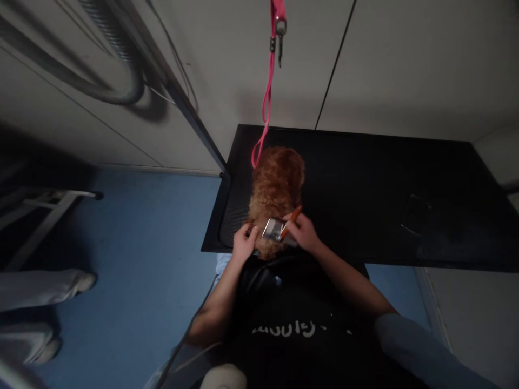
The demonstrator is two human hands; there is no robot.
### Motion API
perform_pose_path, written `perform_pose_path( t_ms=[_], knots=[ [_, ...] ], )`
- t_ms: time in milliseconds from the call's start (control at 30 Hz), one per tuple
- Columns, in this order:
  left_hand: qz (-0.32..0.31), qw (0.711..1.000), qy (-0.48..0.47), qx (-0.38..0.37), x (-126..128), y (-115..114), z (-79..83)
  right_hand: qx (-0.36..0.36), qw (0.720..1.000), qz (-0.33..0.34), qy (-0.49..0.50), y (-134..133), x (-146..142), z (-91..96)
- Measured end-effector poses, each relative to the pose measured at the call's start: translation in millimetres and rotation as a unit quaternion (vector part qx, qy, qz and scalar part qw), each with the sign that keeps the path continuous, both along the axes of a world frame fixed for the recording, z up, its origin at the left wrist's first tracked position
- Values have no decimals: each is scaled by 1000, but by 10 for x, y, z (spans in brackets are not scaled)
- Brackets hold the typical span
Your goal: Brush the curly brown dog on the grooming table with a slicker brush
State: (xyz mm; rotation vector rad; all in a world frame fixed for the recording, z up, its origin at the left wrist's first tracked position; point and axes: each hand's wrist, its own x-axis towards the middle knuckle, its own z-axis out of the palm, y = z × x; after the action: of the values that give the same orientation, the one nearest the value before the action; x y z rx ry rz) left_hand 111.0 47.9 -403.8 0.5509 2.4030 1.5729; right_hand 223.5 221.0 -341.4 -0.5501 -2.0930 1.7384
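Note:
A curly brown dog [279, 175] is on the black table near its left front corner, close against my body. My right hand [303, 232] grips the orange handle of a slicker brush [273, 229], whose shiny rectangular head rests against the pale fur of the near end of the dog. At the dog's left side, my left hand [245, 241] is closed, thumb and fingers pinched on a tuft of its fur. The exact spot it holds is partly hidden by the fingers.
A pink grooming loop [266, 102] with a metal clip hangs by the dog. A metal post [194, 121] rises at the left edge of the black table [365, 189]. A grey hose [121, 94] hangs at upper left. Another person's legs [44, 289] are at left.

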Motion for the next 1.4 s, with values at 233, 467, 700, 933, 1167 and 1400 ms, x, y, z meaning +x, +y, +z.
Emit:
perform_pose_path(
  t_ms=[233,467,700,933,1167,1400],
  knots=[
    [25,999,14,-18,-5,-33,-13,18,999,45,17,-18,78,-4],
    [61,970,230,-43,197,-92,267,-25,999,6,31,39,51,-159],
    [-4,980,194,-37,343,8,202,-47,999,-18,19,74,21,-280],
    [35,982,186,-19,385,-177,20,-27,999,-13,15,-16,-73,-185],
    [37,978,201,-33,503,-287,-90,13,1000,-12,19,-72,-85,-174],
    [-35,958,282,-28,661,-295,-65,10,1000,-10,4,-62,-171,-88]
  ],
)
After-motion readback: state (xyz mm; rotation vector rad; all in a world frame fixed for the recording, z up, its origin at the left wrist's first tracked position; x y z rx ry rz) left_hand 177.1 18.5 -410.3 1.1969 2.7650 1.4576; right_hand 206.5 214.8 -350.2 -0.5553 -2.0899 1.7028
